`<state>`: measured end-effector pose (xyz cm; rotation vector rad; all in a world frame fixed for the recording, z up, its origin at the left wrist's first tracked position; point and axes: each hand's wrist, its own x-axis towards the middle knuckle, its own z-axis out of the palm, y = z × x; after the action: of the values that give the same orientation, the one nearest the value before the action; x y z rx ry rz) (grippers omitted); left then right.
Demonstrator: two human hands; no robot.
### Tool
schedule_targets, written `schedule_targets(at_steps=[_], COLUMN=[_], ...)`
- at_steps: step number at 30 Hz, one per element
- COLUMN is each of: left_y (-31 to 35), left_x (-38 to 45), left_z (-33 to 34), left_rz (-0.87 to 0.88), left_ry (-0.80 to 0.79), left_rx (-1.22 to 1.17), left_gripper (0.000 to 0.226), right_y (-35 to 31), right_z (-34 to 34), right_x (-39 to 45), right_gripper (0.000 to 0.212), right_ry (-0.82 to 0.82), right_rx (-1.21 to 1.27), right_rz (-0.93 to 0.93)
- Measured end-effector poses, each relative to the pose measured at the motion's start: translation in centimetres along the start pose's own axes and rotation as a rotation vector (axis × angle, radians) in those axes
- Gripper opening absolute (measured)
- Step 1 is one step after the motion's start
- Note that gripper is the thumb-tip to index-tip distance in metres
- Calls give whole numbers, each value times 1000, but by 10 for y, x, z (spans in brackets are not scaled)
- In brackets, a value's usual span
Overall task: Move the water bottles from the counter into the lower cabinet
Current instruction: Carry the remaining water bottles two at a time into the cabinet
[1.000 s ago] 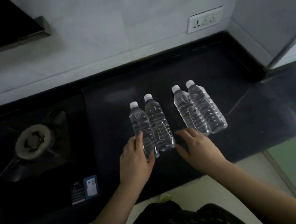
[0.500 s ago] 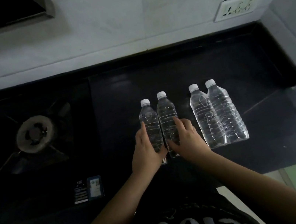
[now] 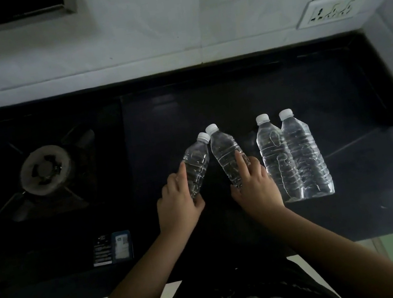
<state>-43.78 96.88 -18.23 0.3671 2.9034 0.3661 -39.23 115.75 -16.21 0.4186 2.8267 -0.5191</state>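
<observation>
Several clear water bottles with white caps are on the black counter [image 3: 247, 99]. My left hand [image 3: 176, 201] grips the lower part of one bottle [image 3: 196, 160], which leans to the right. My right hand [image 3: 255, 186] grips a second bottle [image 3: 224, 152], which leans to the left. The caps of these two bottles almost touch while their bases are apart. Two more bottles, one [image 3: 274, 154] beside the other [image 3: 303, 152], stand upright and untouched just right of my right hand. No cabinet shows in this view.
A gas stove burner [image 3: 44, 169] sits in the black hob at the left, with a label sticker [image 3: 112, 248] near its front edge. A wall socket [image 3: 333, 8] is at the upper right. The counter's front edge runs just below my forearms.
My hands have closed round the two left bottles. Those bottles, upright and side by side before, now tilt toward each other at the caps with their bases spread apart.
</observation>
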Motion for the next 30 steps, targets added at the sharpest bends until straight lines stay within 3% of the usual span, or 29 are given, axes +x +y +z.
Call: schedule_targets(at_steps=[9,17,20,24,30], left_y=[8,-1,-11,-12,-8], left_x=[-2,-15,-24,-49,-89], left_z=[-5,-16,-18,-30,-37], left_rz=[-41,-51,-102,-176,-165], left_ry=[-31,-102,-135,-182,-265], left_rx=[73,-38,-224,-705,-1166], left_gripper=[93,87,80,63,65], right_y=[-9,2,13,19,31], right_z=[4,-9,-11,-10,-17], right_x=[0,-36,-51,-77,-124], right_gripper=[86,85,82,84,73], right_ry=[32,-65,-110,-149,-111], right_rx=[-167,-61,107,484,910], right_rz=[50,50,78,165,128])
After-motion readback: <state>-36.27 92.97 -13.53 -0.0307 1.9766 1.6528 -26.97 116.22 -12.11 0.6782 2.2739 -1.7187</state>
